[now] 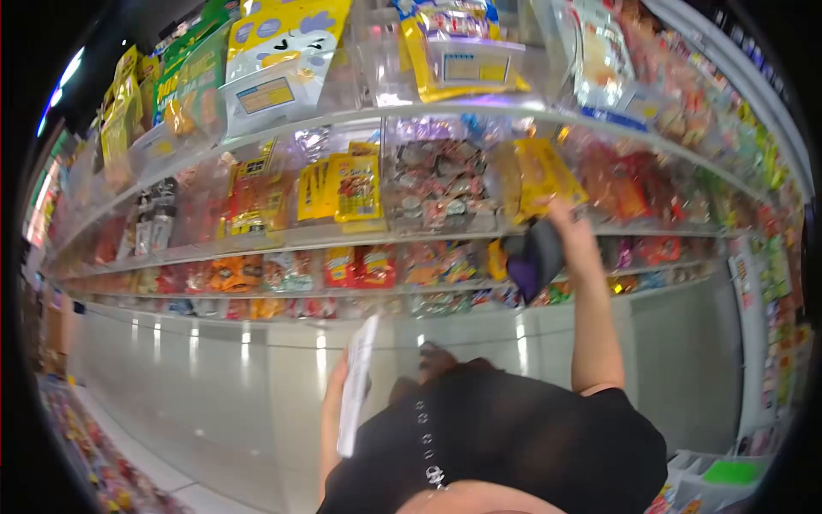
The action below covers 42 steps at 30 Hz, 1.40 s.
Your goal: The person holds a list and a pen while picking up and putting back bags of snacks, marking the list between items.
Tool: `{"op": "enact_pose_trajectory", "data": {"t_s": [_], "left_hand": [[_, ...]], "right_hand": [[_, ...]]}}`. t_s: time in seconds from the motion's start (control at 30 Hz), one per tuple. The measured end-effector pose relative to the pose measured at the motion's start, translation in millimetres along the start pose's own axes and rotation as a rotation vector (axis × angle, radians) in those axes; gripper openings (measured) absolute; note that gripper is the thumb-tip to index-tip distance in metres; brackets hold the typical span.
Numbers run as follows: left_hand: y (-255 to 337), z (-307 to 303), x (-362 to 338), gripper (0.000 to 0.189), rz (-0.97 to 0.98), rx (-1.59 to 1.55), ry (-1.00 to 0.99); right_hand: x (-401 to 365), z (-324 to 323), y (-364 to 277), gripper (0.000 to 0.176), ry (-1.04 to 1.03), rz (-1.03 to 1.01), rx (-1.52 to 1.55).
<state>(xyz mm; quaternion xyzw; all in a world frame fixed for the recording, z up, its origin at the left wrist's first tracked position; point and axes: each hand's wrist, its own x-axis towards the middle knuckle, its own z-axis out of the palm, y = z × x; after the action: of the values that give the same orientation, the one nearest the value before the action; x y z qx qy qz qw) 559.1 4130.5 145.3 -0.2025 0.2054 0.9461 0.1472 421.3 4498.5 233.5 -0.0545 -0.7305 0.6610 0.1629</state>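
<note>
At the far left of the shelves (257, 244), green and yellow packs (184, 81) hang on the top row. Their print is too blurred to read. Next to them hangs a white-and-yellow bag (287, 38) with a cartoon face, and below it a pale price card (265, 96) carries a yellow panel whose writing cannot be made out.

Lower down, the left hand (336, 390) is raised in front of the glossy white base panel (214, 360) under the shelves. It is closed on a white flat packet (358, 381), held upright and edge-on, so no lettering shows on it.

On the middle row stand yellow packets (355, 184) with a red picture. There is writing on them, but it is too small to read. Just right of them, a clear bin (437, 184) is full of silvery and dark wrapped sweets. Above it hangs a yellow-edged pack (454, 34) with another price card whose print is illegible.

Right of the bin, the right hand (569, 227) reaches up to the middle shelf on a bare arm from a black sleeve (616, 428). It grips a dark cloth (535, 257) with a purple fold, which hangs against the shelf edge just below a large yellow packet (548, 176).

Further right are red packs (621, 184), then a side rack (775, 283) of small bright items whose labels are unreadable. At the bottom right, a white bin (698, 493) holds something green (729, 471).
</note>
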Motion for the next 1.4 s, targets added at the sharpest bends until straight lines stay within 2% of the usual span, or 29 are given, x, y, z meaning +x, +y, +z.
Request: {"op": "enact_pose_trajectory", "data": {"t_s": [0.03,0.07,0.17,0.2,0.3,0.33,0.43,0.47,0.5,0.63,0.67,0.7,0.77,0.8,0.9,1.0,1.1,1.2,1.3,1.33,1.4], "left_hand": [[-13.5,-21.0,-9.1,0.051,-0.013,-0.128,-0.043],[-24.0,-39.1,-16.8,0.051,-0.024,-0.237,-0.077],[-45.9,-69.7,-37.0,0.051,-0.022,-0.441,-0.148],[-50.8,-76.6,-41.1,0.051,-0.017,-0.478,-0.171],[-59.7,-89.6,-48.9,0.051,0.003,-0.572,-0.227],[-61.8,-90.0,-50.0,0.051,0.005,-0.595,-0.235],[-62.6,-80.4,-60.1,0.055,-0.029,-0.682,-0.216],[-60.9,-85.5,-58.4,0.055,-0.053,-0.678,-0.188],[-59.2,-92.0,-53.9,0.055,-0.084,-0.672,-0.162],[-50.8,-111.1,-35.4,0.04,-0.051,-0.45,-0.148],[-49.2,-103.6,-36.6,0.04,0.004,-0.363,-0.203],[-47.3,-93.4,-36.2,0.04,0.095,-0.181,-0.14],[-46.6,-64.8,-30.0,0.041,0.274,0.183,-0.011],[-50.4,-43.7,-32.2,0.044,0.33,0.214,-0.048],[-60.0,-19.3,-26.2,0.048,0.369,0.241,-0.149],[-73.4,-1.0,-18.1,0.052,0.404,0.273,-0.181],[-86.6,32.7,-14.1,0.054,0.49,0.404,-0.164],[-97.6,66.2,-6.2,0.057,0.603,0.625,-0.111],[-111.4,102.1,-1.5,0.059,0.668,0.748,-0.11],[-116.9,113.8,-0.2,0.06,0.685,0.766,-0.126],[-129.4,127.8,4.7,0.059,0.736,0.789,-0.138]], "right_hand": [[-2.8,4.0,-3.6,0.032,-0.129,0.072,-0.073],[-2.3,8.3,-3.9,0.033,-0.211,0.273,0.038],[17.2,30.0,-4.1,0.034,-0.055,0.467,0.521],[21.6,37.2,-14.8,0.029,-0.029,0.421,0.679],[47.7,15.6,12.4,0.025,-0.525,0.218,0.639],[46.0,14.8,12.0,0.029,-0.555,0.184,0.475],[31.7,23.2,-2.4,0.023,-0.328,-0.208,-0.272],[38.9,15.0,5.7,0.024,-0.295,-0.393,-0.636],[39.1,11.0,11.7,0.023,-0.299,-0.315,-0.483],[42.0,9.1,-9.9,0.02,-0.264,-0.011,0.133],[46.9,10.4,-9.4,0.021,-0.259,-0.038,0.13],[51.8,11.8,-9.0,0.022,-0.254,-0.064,0.127],[75.7,14.2,16.5,0.028,-0.235,-0.346,-0.206],[75.5,11.8,17.8,0.03,-0.196,-0.414,-0.803],[76.9,7.5,43.9,0.031,-0.363,-0.33,-1.069],[85.3,9.5,54.1,0.029,-0.177,-0.327,-0.88],[106.1,14.1,49.3,0.026,-0.103,-0.34,-0.618],[114.9,18.6,55.1,0.034,-0.32,-0.402,-0.895],[103.4,19.6,65.3,0.043,-0.235,-0.59,-0.932],[96.8,14.5,60.4,0.052,-0.22,-0.602,-0.882],[91.1,1.7,53.9,0.049,-0.199,-0.665,-0.765]]}}
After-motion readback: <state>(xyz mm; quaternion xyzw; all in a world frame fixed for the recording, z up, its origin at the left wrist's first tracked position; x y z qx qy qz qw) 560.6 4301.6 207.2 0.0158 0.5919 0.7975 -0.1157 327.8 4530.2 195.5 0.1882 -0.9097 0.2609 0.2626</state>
